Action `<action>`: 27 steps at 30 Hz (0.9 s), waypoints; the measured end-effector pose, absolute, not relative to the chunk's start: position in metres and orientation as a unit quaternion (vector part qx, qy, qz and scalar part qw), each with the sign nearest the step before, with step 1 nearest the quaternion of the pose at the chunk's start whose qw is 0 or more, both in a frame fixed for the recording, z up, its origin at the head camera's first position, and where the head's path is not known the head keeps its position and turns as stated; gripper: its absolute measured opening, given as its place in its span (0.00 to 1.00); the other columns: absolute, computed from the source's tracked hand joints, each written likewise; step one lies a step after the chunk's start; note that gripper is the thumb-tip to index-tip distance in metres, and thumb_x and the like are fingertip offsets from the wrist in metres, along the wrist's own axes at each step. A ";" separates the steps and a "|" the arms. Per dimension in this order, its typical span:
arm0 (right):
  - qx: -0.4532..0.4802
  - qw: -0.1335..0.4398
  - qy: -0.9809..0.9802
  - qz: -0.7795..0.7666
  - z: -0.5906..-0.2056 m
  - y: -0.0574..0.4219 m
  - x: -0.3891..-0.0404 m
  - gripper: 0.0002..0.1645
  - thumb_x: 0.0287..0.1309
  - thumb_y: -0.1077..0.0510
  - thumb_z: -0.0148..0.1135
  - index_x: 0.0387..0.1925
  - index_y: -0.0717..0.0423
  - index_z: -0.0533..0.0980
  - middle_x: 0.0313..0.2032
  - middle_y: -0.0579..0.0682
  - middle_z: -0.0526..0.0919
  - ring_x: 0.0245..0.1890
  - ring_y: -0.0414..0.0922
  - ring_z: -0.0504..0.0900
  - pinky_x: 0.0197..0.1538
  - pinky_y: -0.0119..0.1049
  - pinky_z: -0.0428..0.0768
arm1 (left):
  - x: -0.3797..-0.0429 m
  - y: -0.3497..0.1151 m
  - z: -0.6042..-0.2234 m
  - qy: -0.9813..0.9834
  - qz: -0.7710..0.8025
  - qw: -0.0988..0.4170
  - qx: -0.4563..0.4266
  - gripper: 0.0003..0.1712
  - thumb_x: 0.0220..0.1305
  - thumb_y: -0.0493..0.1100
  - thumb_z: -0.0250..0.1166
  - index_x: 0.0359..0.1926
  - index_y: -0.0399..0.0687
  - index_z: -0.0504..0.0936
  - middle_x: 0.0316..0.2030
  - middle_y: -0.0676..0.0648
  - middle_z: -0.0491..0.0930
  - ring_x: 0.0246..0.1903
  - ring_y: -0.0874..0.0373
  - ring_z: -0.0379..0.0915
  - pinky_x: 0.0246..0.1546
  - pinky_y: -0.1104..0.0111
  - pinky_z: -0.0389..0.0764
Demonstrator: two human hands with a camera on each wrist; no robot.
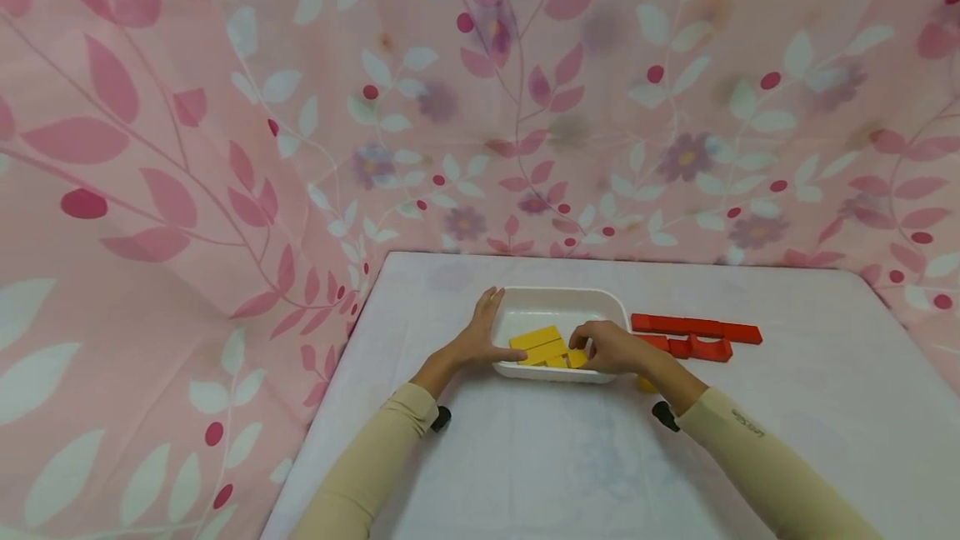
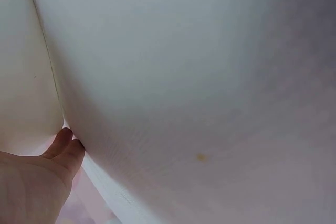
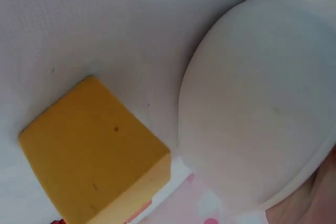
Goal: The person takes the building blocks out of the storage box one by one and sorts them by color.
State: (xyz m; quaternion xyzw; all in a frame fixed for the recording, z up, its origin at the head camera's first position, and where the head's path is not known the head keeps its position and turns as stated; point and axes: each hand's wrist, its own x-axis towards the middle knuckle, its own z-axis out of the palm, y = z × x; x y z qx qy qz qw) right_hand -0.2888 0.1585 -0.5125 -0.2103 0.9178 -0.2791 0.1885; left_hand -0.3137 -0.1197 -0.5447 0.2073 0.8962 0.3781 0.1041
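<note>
A white tray [image 1: 562, 300] with rounded corners holds several yellow blocks [image 1: 537, 342] in its front part. My left hand [image 1: 476, 340] is at the tray's left end, fingers stretched along the wall and thumb spread over the rim toward the blocks. In the left wrist view, fingertips [image 2: 74, 148] touch the tray's outer side. Reaching over the right end, my right hand [image 1: 611, 347] pinches a small yellow block [image 1: 577, 358] inside the tray; its fingertips are partly hidden. The right wrist view shows the tray's outer wall [image 3: 257, 98] but not that pinch.
Two rows of red blocks [image 1: 693, 327] lie right of the tray, the nearer one including a curved piece [image 1: 708, 348]. Another yellow block [image 3: 94, 150] stands on the white tabletop [image 1: 540, 457], under the right wrist. Floral pink cloth [image 1: 480, 107] hangs behind and at the left.
</note>
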 end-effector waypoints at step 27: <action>-0.207 0.153 0.910 -0.326 -0.517 0.161 -0.287 0.21 0.43 0.46 0.71 0.39 0.43 0.73 0.42 0.43 0.79 0.34 0.41 0.76 0.41 0.32 0.81 | -0.314 -0.119 -0.545 0.894 0.384 0.095 0.211 0.71 0.34 0.70 0.71 0.72 0.61 0.36 0.72 0.50 0.31 0.70 0.49 0.41 0.65 0.49 0.57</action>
